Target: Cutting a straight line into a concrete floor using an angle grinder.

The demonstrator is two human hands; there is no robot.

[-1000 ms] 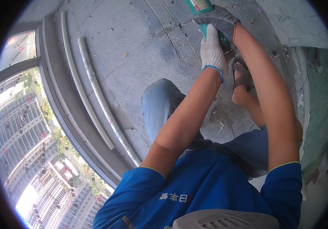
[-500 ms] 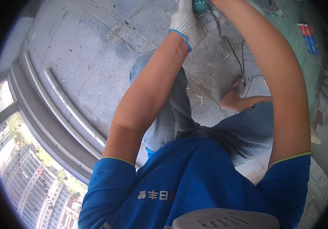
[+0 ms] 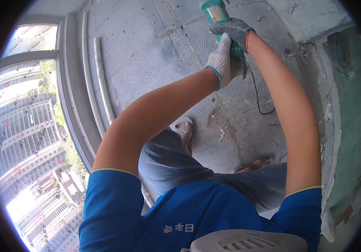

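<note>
Since the earlier frame, the grey-gloved right hand (image 3: 233, 32), white-gloved left hand (image 3: 219, 63) and green power tool (image 3: 214, 11) have come down from the view's upper border. Right fingers are clenched across the tool's body; the left ones grasp it just behind, thumb along the casing, other fingertips hidden. The tool is over the far part of the floor (image 3: 142, 71); whether it touches, I cannot tell. A black cord (image 3: 256, 94) loops from its rear. Further out, 2 white pipes (image 3: 100, 71) lie along the floor's left edge; a cable coil (image 3: 335, 52) shows beyond its right edge.
</note>
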